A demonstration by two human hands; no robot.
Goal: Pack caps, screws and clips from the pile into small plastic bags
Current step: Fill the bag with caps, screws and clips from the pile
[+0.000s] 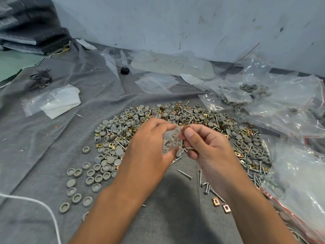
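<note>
A wide pile (202, 120) of grey round caps, silver screws and brass clips spreads over the grey cloth (44, 147). Above its near edge my left hand (149, 147) grips a small clear plastic bag (171, 141) that holds a few parts. My right hand (202, 143) pinches a brass clip (185, 128) at the bag's mouth. Loose caps (91, 175) lie to the left of my forearm. A few screws (202, 180) and two clips (219, 204) lie near my right wrist.
Empty small bags (156, 82) lie beyond the pile. Crumpled large plastic bags, some with parts inside (253, 90), crowd the right side. More clear bags (52, 101), black wire clips (41, 79) and a small black block (125, 70) sit to the left. A white cord (35, 203) crosses the near left corner.
</note>
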